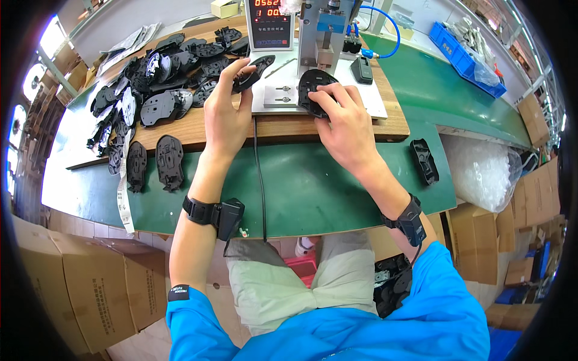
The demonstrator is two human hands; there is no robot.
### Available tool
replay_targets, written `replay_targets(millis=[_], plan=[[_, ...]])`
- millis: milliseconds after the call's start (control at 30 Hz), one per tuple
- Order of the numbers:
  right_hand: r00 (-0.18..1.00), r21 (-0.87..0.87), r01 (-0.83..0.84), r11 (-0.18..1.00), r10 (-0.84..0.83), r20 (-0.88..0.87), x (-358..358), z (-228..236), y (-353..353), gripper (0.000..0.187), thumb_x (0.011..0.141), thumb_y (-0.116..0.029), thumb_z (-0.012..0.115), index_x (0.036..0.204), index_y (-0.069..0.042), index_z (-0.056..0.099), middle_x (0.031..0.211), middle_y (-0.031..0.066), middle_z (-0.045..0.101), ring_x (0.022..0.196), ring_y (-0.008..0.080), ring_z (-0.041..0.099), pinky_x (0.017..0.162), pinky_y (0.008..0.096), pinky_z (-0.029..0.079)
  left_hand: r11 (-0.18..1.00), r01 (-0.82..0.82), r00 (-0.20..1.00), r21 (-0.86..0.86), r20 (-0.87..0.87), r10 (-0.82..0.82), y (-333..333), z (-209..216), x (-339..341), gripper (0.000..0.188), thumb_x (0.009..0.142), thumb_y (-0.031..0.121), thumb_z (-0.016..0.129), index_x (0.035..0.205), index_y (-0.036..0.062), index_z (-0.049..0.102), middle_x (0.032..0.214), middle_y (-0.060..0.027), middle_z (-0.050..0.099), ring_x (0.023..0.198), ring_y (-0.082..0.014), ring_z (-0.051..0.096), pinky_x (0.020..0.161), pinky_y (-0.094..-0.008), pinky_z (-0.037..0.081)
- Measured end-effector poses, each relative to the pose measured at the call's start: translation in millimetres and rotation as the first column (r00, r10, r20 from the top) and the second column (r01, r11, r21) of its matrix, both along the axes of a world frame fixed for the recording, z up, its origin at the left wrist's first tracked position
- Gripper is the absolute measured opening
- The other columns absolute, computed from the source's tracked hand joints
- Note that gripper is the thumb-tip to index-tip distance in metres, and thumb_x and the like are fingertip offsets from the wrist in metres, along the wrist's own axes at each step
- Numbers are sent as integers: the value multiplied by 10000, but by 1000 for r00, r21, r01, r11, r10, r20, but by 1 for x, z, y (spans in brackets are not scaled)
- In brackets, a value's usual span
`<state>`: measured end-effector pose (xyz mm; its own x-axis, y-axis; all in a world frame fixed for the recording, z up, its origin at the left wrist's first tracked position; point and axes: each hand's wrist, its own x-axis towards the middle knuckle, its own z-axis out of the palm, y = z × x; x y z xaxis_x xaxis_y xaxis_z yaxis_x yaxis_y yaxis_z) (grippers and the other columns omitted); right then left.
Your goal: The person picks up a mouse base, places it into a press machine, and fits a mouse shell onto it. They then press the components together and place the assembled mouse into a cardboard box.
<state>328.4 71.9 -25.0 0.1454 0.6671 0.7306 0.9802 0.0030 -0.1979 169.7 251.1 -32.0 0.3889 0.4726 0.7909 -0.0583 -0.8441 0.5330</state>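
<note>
My left hand (227, 114) pinches a curved black plastic shell (262, 65) between thumb and fingers, raised above the left part of a white metal base plate (376, 108). My right hand (346, 123) grips a larger black plastic shell, shaped like a computer mouse housing (313, 81), by its near right side. That shell is at the foot of a press machine (322, 30), just below its head. Between the two hands sits a small metal fixture block (280, 96) with two slotted screws. Whether the right shell rests on the plate is hidden by my fingers.
A heap of black shells (174, 66) covers the wooden board's left side; two more shells (170, 162) lie before it. A black part (424, 162) lies at right on the green table (301, 204). A display box (269, 27), blue bin (466, 57) and black cable (259, 174) are nearby.
</note>
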Motion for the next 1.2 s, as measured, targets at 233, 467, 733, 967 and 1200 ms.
replay_targets(millis=[233, 467, 733, 967, 1200], plan=[[998, 126, -48, 991, 53, -37, 2, 0, 2, 409, 788, 64, 691, 1178, -52, 659, 1161, 123, 653, 1082, 375, 608, 876, 473, 562, 1000, 11, 1000, 20, -7, -11, -5, 2, 0, 517, 944, -100, 654, 1417, 91, 572, 1243, -143, 772, 1162, -314, 750, 998, -401, 567], [927, 228, -365, 903, 375, -4, -8, 11, -9, 354, 720, -30, 722, 1068, -51, 664, 944, 116, 670, 857, 330, 648, 761, 430, 552, 998, 39, 999, 46, -8, -39, -11, -4, 2, 430, 1006, -42, 619, 1413, 57, 518, 1279, -146, 770, 1155, -219, 742, 998, -347, 549], [760, -332, -616, 715, 650, -9, -39, -11, -10, 381, 712, -286, 853, 971, -99, 645, 965, 61, 613, 923, 275, 647, 804, 433, 564, 972, 219, 942, 88, -277, -188, -23, 3, 3, 551, 863, -120, 633, 1383, 59, 623, 1310, -183, 706, 1244, -372, 671, 1036, -445, 547], [774, -315, -626, 714, 620, -131, -41, -16, -15, 484, 859, -492, 821, 1031, -55, 702, 1056, 114, 626, 1006, 334, 630, 867, 462, 543, 884, 297, 927, 360, -332, -176, -39, 11, 19, 581, 801, -135, 633, 1341, 76, 665, 1339, -112, 713, 1314, -343, 643, 1087, -460, 549], [754, -277, -657, 701, 624, -206, -36, -20, -11, 366, 909, -398, 784, 906, -39, 715, 936, 136, 665, 949, 341, 654, 823, 463, 544, 829, 245, 924, 503, -380, -42, -45, 15, 46, 501, 853, -3, 632, 1346, 78, 669, 1347, -109, 715, 1296, -318, 657, 1106, -452, 537]])
